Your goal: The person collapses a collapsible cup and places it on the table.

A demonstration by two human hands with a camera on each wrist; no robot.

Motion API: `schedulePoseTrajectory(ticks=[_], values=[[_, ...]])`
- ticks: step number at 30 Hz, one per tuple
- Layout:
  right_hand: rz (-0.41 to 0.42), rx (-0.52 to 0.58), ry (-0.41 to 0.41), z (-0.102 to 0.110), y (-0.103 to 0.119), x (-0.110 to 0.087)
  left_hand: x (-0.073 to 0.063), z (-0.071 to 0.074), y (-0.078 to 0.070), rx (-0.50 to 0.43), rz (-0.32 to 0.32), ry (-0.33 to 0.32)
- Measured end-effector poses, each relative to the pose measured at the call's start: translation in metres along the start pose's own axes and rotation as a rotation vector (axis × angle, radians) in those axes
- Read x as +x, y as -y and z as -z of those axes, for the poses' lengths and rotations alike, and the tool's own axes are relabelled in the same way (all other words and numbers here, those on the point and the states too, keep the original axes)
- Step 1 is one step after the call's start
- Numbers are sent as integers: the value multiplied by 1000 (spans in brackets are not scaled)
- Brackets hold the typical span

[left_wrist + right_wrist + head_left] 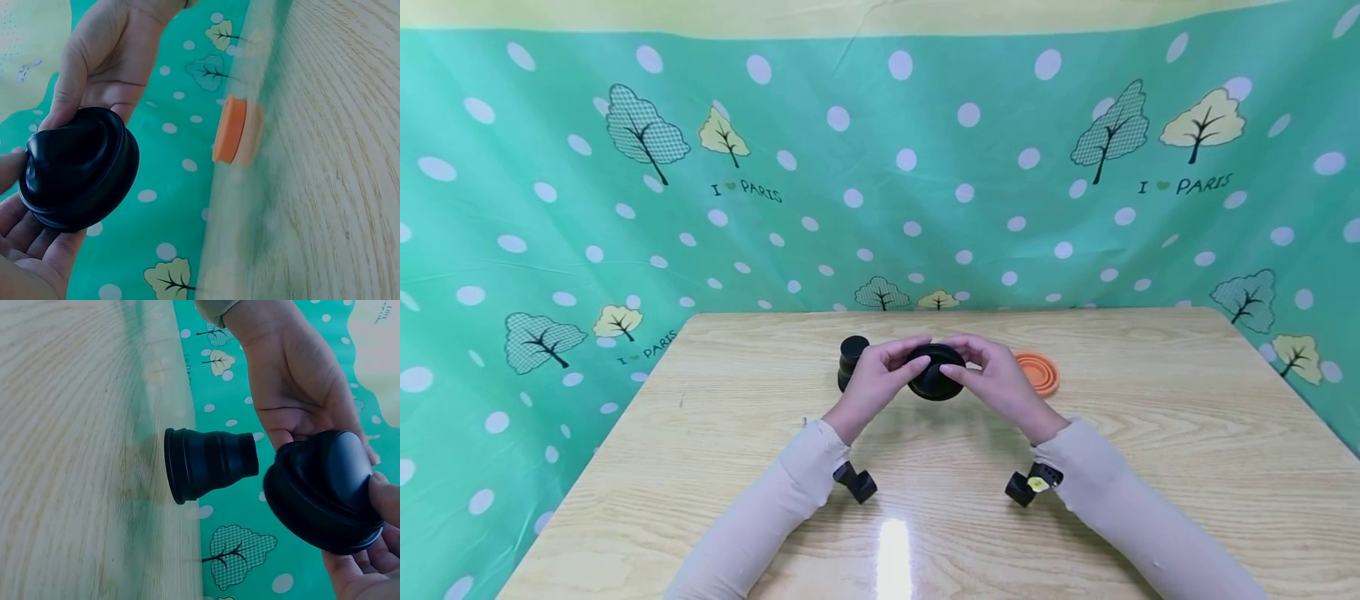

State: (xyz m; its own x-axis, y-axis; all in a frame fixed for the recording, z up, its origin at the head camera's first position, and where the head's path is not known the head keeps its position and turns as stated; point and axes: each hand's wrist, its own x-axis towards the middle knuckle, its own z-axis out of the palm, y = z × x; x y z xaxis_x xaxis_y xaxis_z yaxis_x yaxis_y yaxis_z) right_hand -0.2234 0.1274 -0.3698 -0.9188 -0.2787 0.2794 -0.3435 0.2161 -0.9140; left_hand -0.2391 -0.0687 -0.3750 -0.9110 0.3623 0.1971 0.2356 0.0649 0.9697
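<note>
Both hands hold a black collapsible cup (935, 387) above the table, in front of the person. It is squashed nearly flat, and its base looks dented and folded in the left wrist view. My left hand (886, 368) pinches its left side, thumb on the near face and fingers behind. On the opposite side my right hand (996, 377) grips in the same way. Left of the hands, a second black collapsible cup (212, 464) stands extended on the table, wide rim down. An orange collapsible cup (1039, 373) lies folded flat right of the hands.
The light wooden table (737, 367) reaches back to a green dotted cloth (820, 192) with printed trees. Small black cameras (865, 486) are strapped at both wrists and hang low over the tabletop.
</note>
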Motion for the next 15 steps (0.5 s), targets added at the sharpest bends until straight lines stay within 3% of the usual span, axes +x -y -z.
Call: schedulePoseTrajectory(ticks=[4,15], values=[[-4,3,-51,-2,1,1,-3,2,-7,-9,13,-11],[-50,126,-187,-4,5,1,-3,1,-5,-113,13,5]])
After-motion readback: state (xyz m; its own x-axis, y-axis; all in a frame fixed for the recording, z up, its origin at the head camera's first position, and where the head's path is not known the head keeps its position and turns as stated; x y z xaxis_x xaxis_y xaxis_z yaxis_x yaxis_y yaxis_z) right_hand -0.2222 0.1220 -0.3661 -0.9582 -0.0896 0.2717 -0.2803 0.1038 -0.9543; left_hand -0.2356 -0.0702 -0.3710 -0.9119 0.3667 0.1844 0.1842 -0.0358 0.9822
